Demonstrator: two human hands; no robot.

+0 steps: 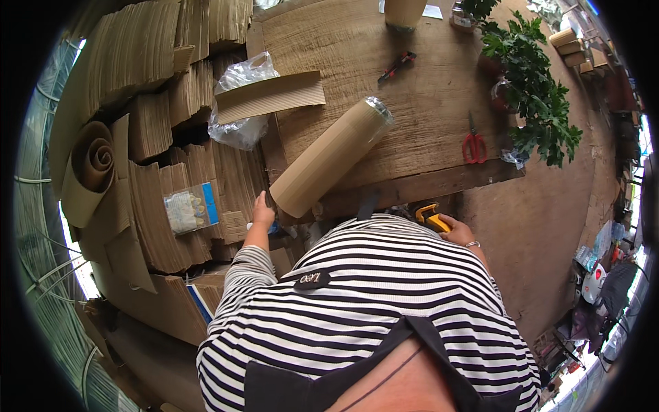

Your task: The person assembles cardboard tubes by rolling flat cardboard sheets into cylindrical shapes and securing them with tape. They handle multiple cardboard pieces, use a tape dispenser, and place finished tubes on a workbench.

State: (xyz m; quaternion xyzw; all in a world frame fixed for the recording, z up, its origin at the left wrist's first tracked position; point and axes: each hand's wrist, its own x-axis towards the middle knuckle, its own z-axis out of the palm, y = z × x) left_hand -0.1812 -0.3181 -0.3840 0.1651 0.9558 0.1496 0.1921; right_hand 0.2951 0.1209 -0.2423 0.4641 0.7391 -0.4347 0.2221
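Note:
A corrugated cardboard roll (329, 159) lies slantwise over the near edge of the wooden table (329, 46), clear plastic wrap showing at its far end. My left hand (263, 215) is extended beside the roll's near end and holds nothing visible; whether it touches the cardboard is unclear. In my right hand (457, 232), close against my body at the table's front edge, is a yellow-and-black hand tool (435, 217), its exact kind partly hidden. Beyond the roll lie a red-and-black utility knife (396, 68) and red-handled scissors (474, 147).
Stacks of cardboard sheets (128, 51) fill the left side. A clear plastic bag (239, 131) lies under a loose cardboard strip (273, 95). Leafy green plants (540, 98) stand at the right. Another cardboard roll (404, 13) is at the far edge, and a coiled sheet (90, 175) stands far left.

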